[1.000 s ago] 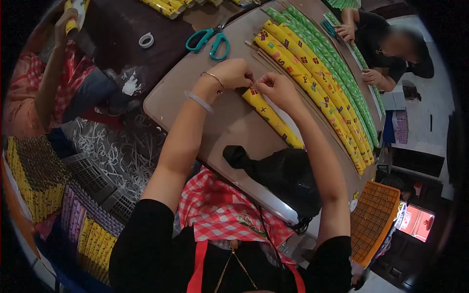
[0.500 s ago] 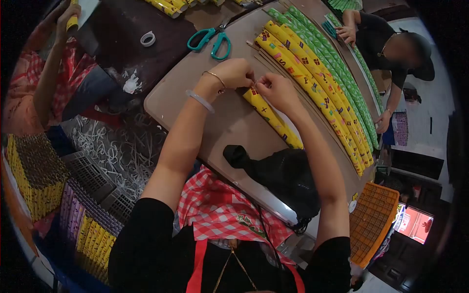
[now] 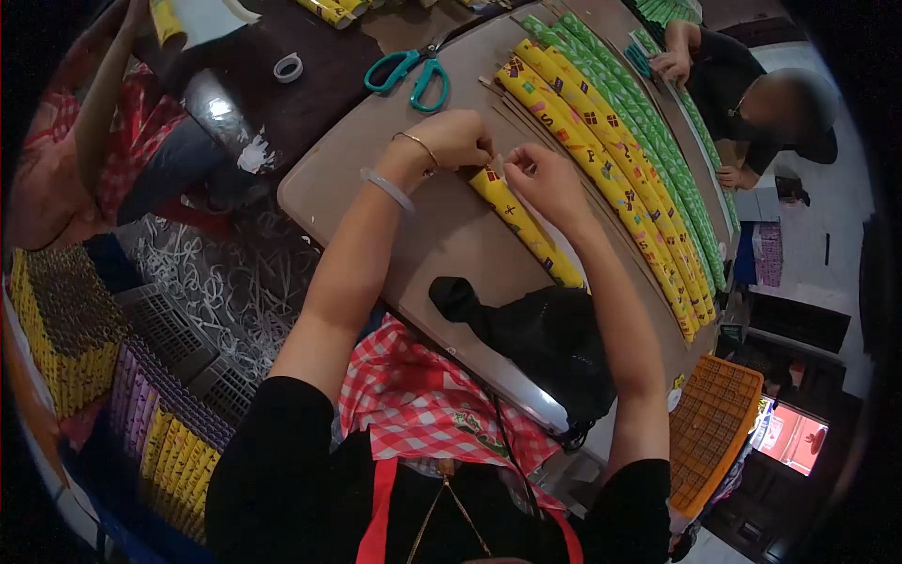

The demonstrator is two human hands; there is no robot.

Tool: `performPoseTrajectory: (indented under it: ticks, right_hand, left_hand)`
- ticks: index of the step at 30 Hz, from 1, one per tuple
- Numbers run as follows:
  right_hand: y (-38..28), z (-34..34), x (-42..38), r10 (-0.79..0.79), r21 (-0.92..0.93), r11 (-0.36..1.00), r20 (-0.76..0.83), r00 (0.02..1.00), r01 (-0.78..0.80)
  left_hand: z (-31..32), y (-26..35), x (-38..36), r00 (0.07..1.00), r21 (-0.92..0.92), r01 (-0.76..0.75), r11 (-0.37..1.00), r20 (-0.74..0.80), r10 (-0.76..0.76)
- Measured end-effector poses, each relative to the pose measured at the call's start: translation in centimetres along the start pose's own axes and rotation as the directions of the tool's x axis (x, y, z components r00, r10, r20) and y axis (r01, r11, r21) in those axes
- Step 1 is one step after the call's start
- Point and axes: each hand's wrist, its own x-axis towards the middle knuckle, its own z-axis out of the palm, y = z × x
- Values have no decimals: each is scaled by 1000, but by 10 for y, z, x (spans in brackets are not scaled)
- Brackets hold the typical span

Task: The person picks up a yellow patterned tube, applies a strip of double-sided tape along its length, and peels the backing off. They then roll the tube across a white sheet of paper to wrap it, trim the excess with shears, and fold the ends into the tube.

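Note:
A yellow patterned paper roll (image 3: 526, 228) lies slanting on the brown table (image 3: 348, 169), its upper end between my two hands. My left hand (image 3: 458, 141) is at that end with its fingers pinched together; what they hold is too small to name. Just right of the tip, my right hand (image 3: 542, 176) has thumb and forefinger curled together, and whatever is between them cannot be made out. To the right lie more yellow rolls (image 3: 601, 155) and green rolls (image 3: 648, 141), with thin brown sticks (image 3: 526, 117) beside them.
Teal scissors (image 3: 413, 80) rest at the table's far edge, near a white tape roll (image 3: 288, 68). A black cloth bag (image 3: 545, 338) lies at the near edge. One co-worker's hands (image 3: 672, 64) touch a green strip; another person (image 3: 85, 160) sits at left. An orange basket (image 3: 719, 423) stands right.
My right hand has moved slightly away from my left, widening the gap at the roll's tip. The co-worker's lower hand has shifted upward along the green strip.

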Motion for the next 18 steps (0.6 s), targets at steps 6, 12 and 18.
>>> performPoseTrajectory:
  ticks: [6,12,18]
  right_hand:
    - [-11,1,4,-25,-196,980,3,1000,25]
    - [-13,-5,15,36,-213,977,100,994,-14]
    - [-13,-3,18,14,-202,979,111,994,9]
  left_hand:
    - [1,-4,1,992,86,-117,989,-36,120]
    - [-3,6,-3,999,28,36,999,5,-36]
    - [-1,5,-2,1000,30,29,999,-2,-29]
